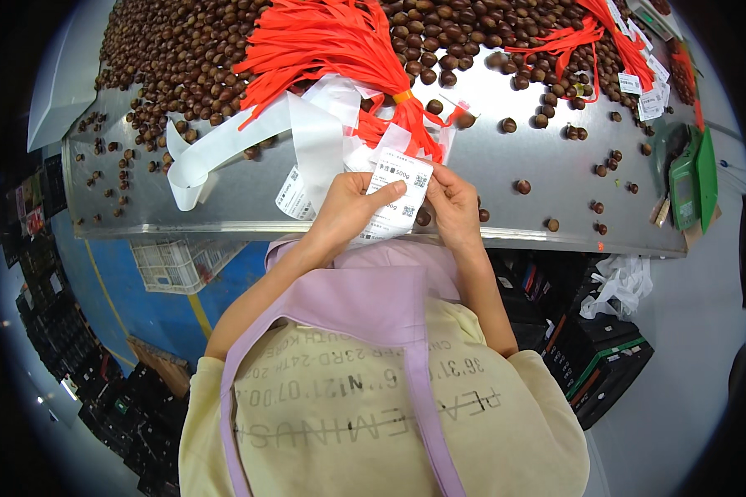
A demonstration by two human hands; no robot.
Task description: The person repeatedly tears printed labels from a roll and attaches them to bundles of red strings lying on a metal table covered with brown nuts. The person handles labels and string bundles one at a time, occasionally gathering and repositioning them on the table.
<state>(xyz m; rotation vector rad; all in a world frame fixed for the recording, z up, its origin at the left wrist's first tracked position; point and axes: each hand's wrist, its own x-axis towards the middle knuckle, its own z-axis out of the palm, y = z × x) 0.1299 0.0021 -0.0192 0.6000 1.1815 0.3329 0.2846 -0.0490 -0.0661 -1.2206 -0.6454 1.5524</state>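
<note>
Both my hands meet over the near edge of a metal table, on a strip of printed white labels (pixel 389 211). My left hand (pixel 348 207) pinches the strip with its thumb lying across the printed face. At the strip's upper right corner, the fingers of my right hand (pixel 454 203) are closed on a label's edge. Just beyond my hands lies a big bundle of red net bags (pixel 331 41), gathered by a yellow band. A long ribbon of white label backing (pixel 224 153) curls over the table to the left of the bundle.
Heaped chestnuts (pixel 174 62) cover the back of the metal table (pixel 489 170), with loose ones scattered forward. More red net bags (pixel 626 37) with labels lie at the far right, near a green scale (pixel 692 182). A white crate (pixel 170 265) stands below left; black crates (pixel 597 364) stand below right.
</note>
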